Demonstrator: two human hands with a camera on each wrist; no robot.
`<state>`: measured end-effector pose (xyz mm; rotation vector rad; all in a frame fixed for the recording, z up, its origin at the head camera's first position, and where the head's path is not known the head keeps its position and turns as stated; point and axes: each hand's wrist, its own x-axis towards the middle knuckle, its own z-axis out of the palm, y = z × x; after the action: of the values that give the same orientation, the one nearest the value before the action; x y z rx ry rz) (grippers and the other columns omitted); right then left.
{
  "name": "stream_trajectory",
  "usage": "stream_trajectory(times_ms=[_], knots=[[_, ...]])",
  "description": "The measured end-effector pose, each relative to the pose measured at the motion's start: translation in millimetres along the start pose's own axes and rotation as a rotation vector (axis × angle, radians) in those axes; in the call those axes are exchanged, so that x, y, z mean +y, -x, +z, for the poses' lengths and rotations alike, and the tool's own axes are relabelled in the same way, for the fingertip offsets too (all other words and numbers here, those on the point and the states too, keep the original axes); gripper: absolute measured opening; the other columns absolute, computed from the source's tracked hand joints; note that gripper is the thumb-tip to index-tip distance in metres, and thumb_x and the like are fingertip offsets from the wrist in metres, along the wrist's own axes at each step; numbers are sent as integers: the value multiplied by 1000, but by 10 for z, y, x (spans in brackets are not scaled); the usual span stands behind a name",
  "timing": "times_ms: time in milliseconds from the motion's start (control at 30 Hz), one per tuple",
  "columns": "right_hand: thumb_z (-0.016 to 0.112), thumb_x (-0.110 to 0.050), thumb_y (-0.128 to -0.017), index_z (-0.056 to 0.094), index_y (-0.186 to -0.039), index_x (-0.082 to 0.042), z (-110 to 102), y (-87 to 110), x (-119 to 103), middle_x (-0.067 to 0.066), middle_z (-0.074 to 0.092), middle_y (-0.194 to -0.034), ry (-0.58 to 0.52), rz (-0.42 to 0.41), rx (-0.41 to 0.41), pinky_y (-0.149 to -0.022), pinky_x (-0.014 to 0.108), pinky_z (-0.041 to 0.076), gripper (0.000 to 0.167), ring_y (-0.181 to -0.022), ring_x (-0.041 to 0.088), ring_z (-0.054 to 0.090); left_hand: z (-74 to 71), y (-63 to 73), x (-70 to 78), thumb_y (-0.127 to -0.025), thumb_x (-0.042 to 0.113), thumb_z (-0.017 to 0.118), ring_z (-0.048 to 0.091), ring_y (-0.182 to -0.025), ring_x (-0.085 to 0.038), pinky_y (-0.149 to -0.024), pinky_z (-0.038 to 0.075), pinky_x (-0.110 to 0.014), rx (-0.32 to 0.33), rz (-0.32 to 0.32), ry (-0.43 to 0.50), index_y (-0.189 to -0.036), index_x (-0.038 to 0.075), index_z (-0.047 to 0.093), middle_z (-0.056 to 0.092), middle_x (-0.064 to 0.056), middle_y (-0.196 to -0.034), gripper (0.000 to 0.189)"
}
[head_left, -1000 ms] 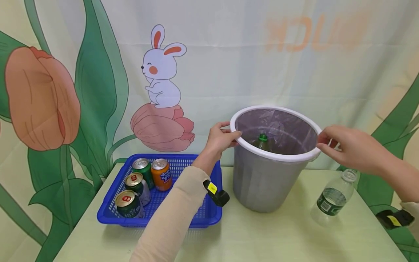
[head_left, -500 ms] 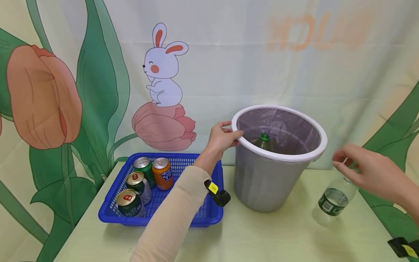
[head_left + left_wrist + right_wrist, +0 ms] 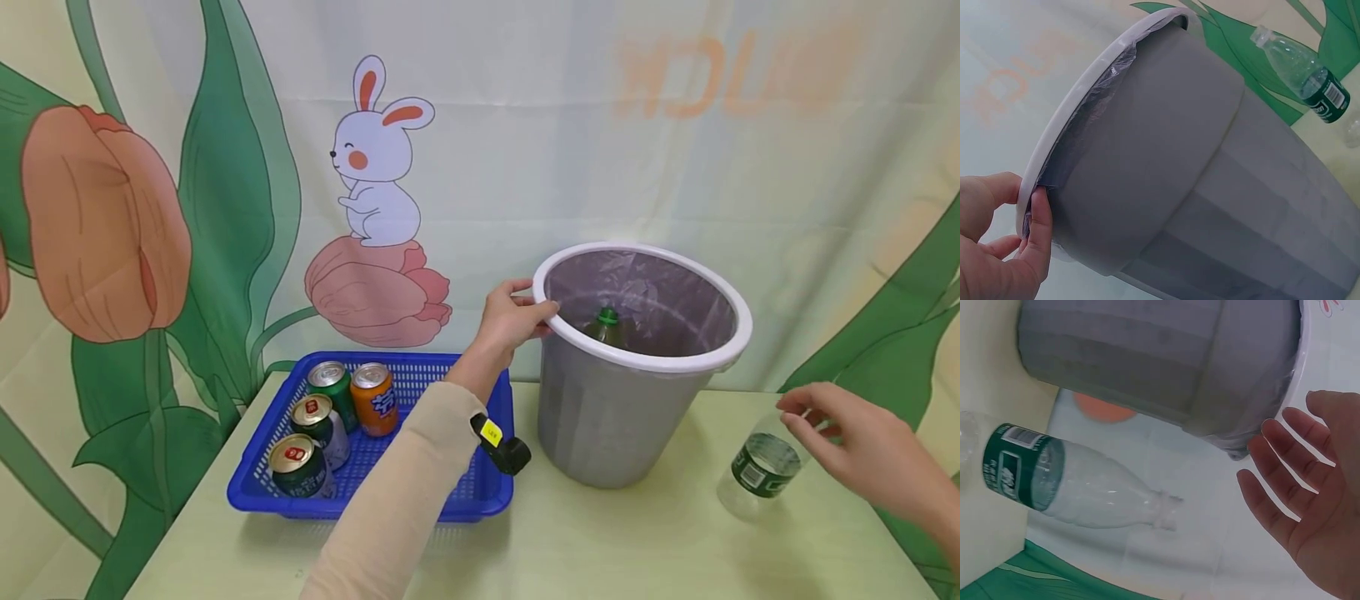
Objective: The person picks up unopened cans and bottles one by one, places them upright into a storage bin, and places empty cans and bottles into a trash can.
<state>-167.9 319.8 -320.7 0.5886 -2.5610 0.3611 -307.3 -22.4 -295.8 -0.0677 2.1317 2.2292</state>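
A grey trash can [image 3: 615,425] with a white rim ring [image 3: 660,360] stands on the table, lined with a thin plastic bag [image 3: 637,287]. Thumb and fingers of my left hand [image 3: 506,323] pinch the ring at its left side; the left wrist view shows the liner's edge [image 3: 1100,87] under it. Inside the can, a green-capped bottle [image 3: 606,329] is partly visible. Right of the can, a clear capless plastic bottle [image 3: 763,471] with a green label stands upright. My right hand [image 3: 862,442], fingers loosely bent, overlaps its neck in the head view; the right wrist view shows a gap between them.
Left of the can sits a blue plastic basket [image 3: 247,493] with several drink cans, among them an orange can [image 3: 375,402] and a green can [image 3: 330,387]. A printed curtain [image 3: 495,175] hangs close behind the table [image 3: 600,546].
My right hand has let go of the can's rim and moved right and down to the clear bottle's neck. My left hand has kept its grip on the rim.
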Motion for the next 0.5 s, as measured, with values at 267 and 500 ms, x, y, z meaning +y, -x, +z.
stream_trajectory(times_ms=[267,500], knots=[[64,-7,-85,61,-96,-10,101,221,133,7,64,-89,-38,123,31,-56,8,43,12,-72,-14,47,10,-7,-7,-80,8,69,64,-71,-19,-67,57,-27,-3,-1,-1,-131,10,45,55,-13,-108,57],[62,-5,-86,59,-104,-3,155,308,207,13,62,-96,-122,171,87,-62,0,39,18,-84,-27,36,11,-14,-1,-80,7,69,64,-70,-18,-67,57,-27,-5,-1,3,-131,10,45,55,-13,-107,56]])
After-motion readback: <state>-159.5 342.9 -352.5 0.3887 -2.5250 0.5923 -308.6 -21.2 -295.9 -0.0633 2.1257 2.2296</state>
